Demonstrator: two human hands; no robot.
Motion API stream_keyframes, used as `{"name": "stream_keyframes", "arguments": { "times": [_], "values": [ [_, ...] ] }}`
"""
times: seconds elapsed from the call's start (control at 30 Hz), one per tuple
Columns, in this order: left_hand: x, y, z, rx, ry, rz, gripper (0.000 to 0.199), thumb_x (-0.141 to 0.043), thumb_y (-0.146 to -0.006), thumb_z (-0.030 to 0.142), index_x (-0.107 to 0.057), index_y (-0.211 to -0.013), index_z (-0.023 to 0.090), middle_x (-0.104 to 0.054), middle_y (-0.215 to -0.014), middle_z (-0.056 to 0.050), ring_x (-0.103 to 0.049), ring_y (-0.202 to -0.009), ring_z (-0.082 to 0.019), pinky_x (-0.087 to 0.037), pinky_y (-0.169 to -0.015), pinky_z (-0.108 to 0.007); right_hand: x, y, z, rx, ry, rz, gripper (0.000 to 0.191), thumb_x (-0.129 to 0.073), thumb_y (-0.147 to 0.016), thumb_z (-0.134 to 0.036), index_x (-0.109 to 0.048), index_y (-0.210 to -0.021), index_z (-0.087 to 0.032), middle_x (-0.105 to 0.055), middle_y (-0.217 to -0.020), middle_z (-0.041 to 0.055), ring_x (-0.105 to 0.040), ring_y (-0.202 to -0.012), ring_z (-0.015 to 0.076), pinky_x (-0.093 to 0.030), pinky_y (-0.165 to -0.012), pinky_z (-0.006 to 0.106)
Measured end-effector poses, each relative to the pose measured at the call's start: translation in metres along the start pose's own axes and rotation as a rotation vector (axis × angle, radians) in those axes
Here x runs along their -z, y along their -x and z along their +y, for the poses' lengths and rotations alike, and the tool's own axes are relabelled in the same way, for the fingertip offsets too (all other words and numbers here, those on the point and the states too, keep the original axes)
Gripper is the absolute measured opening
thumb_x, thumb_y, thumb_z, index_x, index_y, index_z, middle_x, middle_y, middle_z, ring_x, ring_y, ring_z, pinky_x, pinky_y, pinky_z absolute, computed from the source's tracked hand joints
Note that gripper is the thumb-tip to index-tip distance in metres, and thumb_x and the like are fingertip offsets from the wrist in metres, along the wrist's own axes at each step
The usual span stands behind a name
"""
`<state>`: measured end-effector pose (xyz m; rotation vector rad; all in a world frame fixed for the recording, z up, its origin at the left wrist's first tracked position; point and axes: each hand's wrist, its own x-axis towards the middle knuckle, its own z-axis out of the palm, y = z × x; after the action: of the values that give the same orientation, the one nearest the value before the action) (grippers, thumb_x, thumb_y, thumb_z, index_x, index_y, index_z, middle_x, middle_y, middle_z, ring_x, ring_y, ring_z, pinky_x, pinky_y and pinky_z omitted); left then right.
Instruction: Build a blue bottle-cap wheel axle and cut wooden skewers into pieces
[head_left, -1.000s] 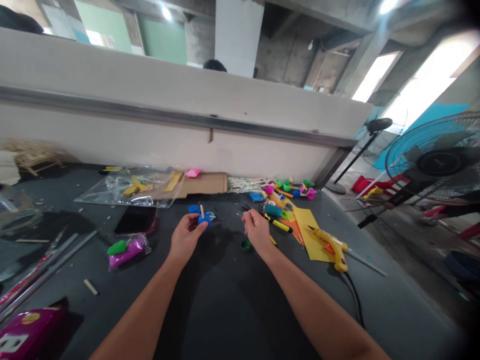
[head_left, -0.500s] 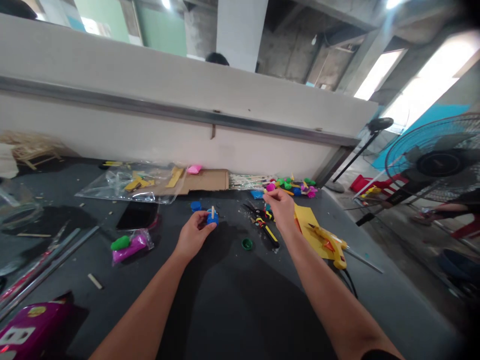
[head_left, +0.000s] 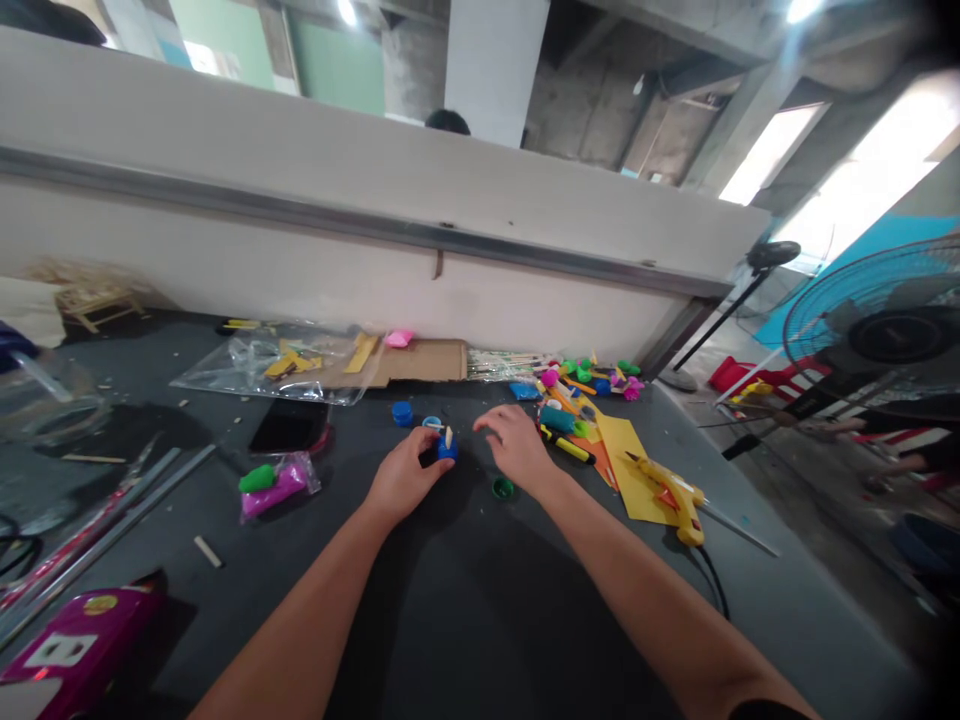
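Note:
Thumb and fingers of my left hand (head_left: 409,472) are closed round a small blue object (head_left: 448,447), with a short pale wooden stick (head_left: 448,436) standing up at it. My right hand (head_left: 514,447) hovers just to the right, its fingers bent and apart, nothing seen between them. Behind the held piece are a blue lid-like ring (head_left: 431,424) and a blue lump (head_left: 403,413). A small green cap (head_left: 502,488) lies below my right hand. Yellow-handled pliers (head_left: 568,446) are partly hidden behind that hand.
A yellow glue gun (head_left: 675,495) rests on yellow sheets (head_left: 630,450) at the right. Coloured clay pieces (head_left: 581,370) lie at the back. On the left are a phone (head_left: 289,428), a bagged purple clay (head_left: 277,490), metal strips and a purple device (head_left: 82,630). A fan stands far right.
My right hand has moved left and down towards my left hand, and its pinched fingers have opened. The view has shifted slightly. My left hand still holds the blue object.

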<state>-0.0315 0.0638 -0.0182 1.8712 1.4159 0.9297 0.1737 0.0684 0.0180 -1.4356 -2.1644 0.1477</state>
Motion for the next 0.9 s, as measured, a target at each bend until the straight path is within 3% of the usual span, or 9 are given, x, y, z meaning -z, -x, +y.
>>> {"name": "stream_keyframes", "arguments": {
  "times": [0.07,0.13,0.4,0.53,0.63,0.8,0.9],
  "values": [
    [0.000,0.001,0.001,-0.037,-0.079,0.035,0.032,-0.065,-0.071,0.036,-0.055,-0.099,0.024,-0.065,-0.102,-0.003,-0.061,-0.099,-0.022,-0.046,-0.086,-0.035,-0.005,0.002,0.000,0.002,-0.143,0.013,0.042,-0.059,-0.073,-0.010,-0.055,-0.113,-0.022,-0.059,-0.109,0.0065,-0.051,-0.103,0.0207,-0.038,-0.090,0.035],
    [0.000,0.002,0.001,-0.065,-0.148,0.064,0.032,-0.064,-0.071,0.036,-0.055,-0.100,0.024,-0.063,-0.100,-0.004,-0.060,-0.096,-0.022,-0.046,-0.084,-0.035,-0.011,0.005,0.000,-0.027,-0.245,-0.007,0.050,-0.063,-0.071,-0.014,-0.050,-0.119,-0.020,-0.059,-0.109,0.0067,-0.052,-0.102,0.0203,-0.039,-0.091,0.036],
    [0.001,0.003,0.003,-0.171,-0.254,0.081,0.032,-0.062,-0.073,0.030,-0.055,-0.103,0.022,-0.062,-0.097,-0.004,-0.057,-0.097,-0.023,-0.045,-0.085,-0.035,-0.022,0.013,-0.004,-0.002,-0.114,-0.098,0.051,-0.071,-0.069,-0.028,-0.053,-0.116,-0.021,-0.058,-0.115,0.0082,-0.047,-0.111,0.0265,-0.034,-0.093,0.043],
    [0.001,0.003,0.002,-0.122,-0.246,0.092,0.031,-0.062,-0.074,0.032,-0.056,-0.102,0.023,-0.062,-0.096,-0.004,-0.057,-0.096,-0.023,-0.045,-0.085,-0.036,-0.011,0.018,-0.006,-0.013,-0.045,-0.148,0.049,-0.068,-0.071,-0.043,-0.055,-0.113,-0.021,-0.058,-0.113,0.0086,-0.046,-0.110,0.0264,-0.034,-0.092,0.041],
    [0.001,0.002,0.000,-0.092,-0.235,0.100,0.031,-0.061,-0.074,0.033,-0.056,-0.103,0.023,-0.061,-0.096,-0.004,-0.057,-0.096,-0.023,-0.045,-0.084,-0.037,0.003,0.023,-0.005,-0.009,0.038,-0.275,0.055,-0.073,-0.061,-0.053,-0.059,-0.103,-0.020,-0.057,-0.104,0.0087,-0.050,-0.101,0.0259,-0.038,-0.085,0.037],
    [0.000,0.001,0.000,-0.068,-0.224,0.093,0.032,-0.061,-0.074,0.035,-0.056,-0.102,0.022,-0.061,-0.096,-0.005,-0.057,-0.096,-0.023,-0.045,-0.084,-0.037,0.020,0.027,-0.003,-0.028,0.018,-0.481,0.034,-0.074,-0.065,-0.033,-0.061,-0.093,-0.021,-0.058,-0.086,0.0027,-0.054,-0.077,0.0166,-0.038,-0.065,0.025],
    [0.001,0.001,0.002,-0.067,-0.212,0.088,0.031,-0.060,-0.074,0.036,-0.056,-0.101,0.022,-0.061,-0.095,-0.004,-0.057,-0.095,-0.023,-0.045,-0.084,-0.036,0.019,0.023,-0.004,-0.011,-0.099,-0.444,0.022,-0.068,-0.073,-0.027,-0.064,-0.094,-0.022,-0.059,-0.082,0.0013,-0.055,-0.074,0.0140,-0.038,-0.066,0.024]
  ]
}}
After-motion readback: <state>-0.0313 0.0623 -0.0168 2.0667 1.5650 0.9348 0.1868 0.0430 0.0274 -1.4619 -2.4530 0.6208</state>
